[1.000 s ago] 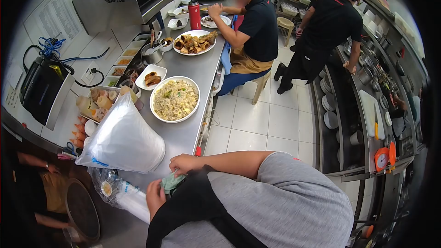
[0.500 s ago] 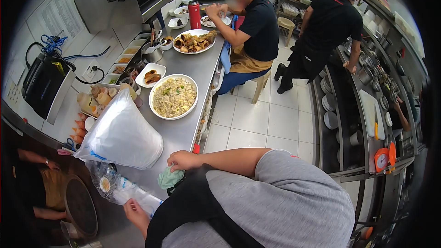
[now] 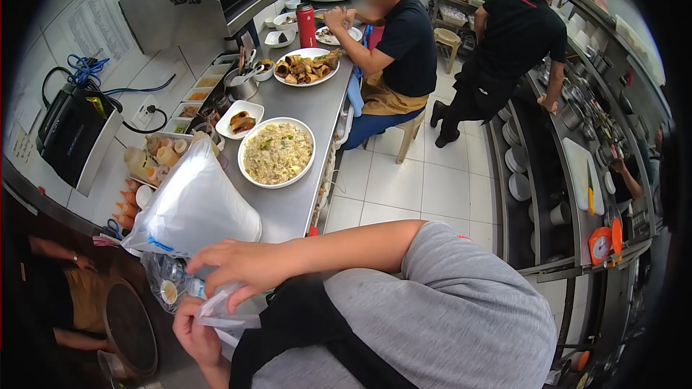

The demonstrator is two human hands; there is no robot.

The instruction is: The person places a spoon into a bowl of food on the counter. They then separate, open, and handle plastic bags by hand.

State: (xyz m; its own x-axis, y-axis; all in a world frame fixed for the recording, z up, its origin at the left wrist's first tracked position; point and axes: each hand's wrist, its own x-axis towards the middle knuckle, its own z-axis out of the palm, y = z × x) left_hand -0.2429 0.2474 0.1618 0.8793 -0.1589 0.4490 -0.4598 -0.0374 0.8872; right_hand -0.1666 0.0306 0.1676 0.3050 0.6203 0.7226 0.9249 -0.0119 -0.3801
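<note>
My right hand reaches across from the right, its fingers curved and partly spread, with its thumb against a thin translucent plastic bag. Below it, my left hand pinches the edge of the same bag. Part of the green cloth is barely visible behind my right wrist. Just beyond my hands stands a large white plastic sack. A clear packet with a small round item lies by my fingertips.
On the steel counter are a bowl of fried rice, a small dish, a plate of fried food and a red bottle. One person sits eating; another stands by the shelves.
My right hand has left the green cloth and moved left to the plastic. My left hand, which let go of the cloth earlier, now grips the translucent bag.
</note>
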